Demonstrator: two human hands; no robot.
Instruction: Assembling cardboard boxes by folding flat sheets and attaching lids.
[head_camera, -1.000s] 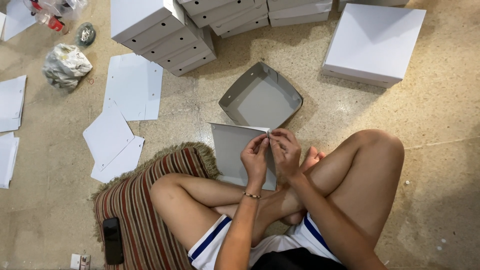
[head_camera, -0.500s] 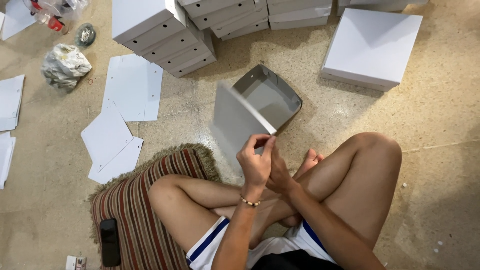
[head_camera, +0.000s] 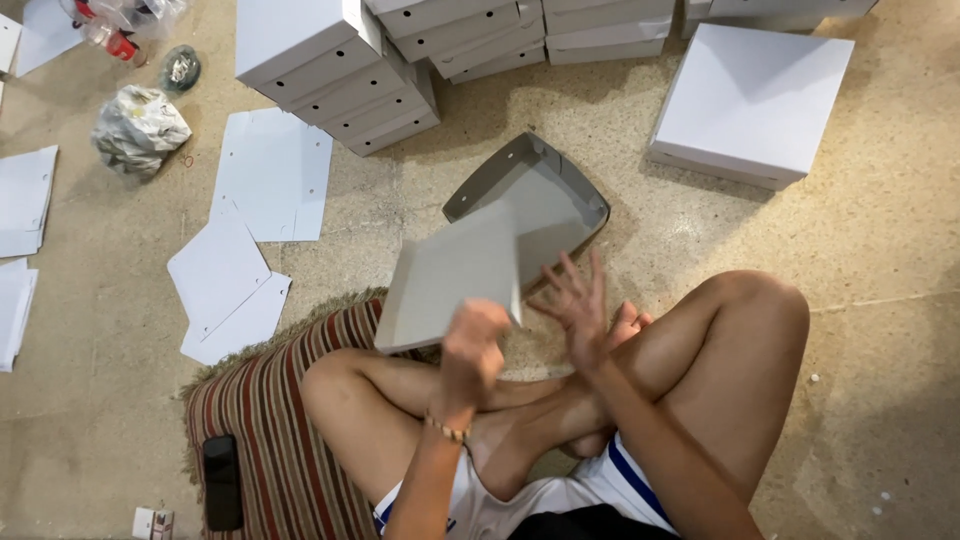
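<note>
The flat grey cardboard sheet (head_camera: 450, 280) has swung up off the person's lap and now tilts over the near edge of the striped woven mat (head_camera: 270, 420), where a second ago both hands were pinching together at its top edge. The left hand (head_camera: 475, 345) alone carries it, fingers curled shut on its lower right corner. The right hand (head_camera: 578, 305) has let go and hangs just beside the sheet, fingers spread wide and touching nothing. Behind the sheet, the shallow grey folded tray (head_camera: 545, 195) sits on the speckled floor (head_camera: 880, 300). Stacks of white boxes (head_camera: 340, 70) stand farther off, and a black phone (head_camera: 222, 482) lies on the mat.
</note>
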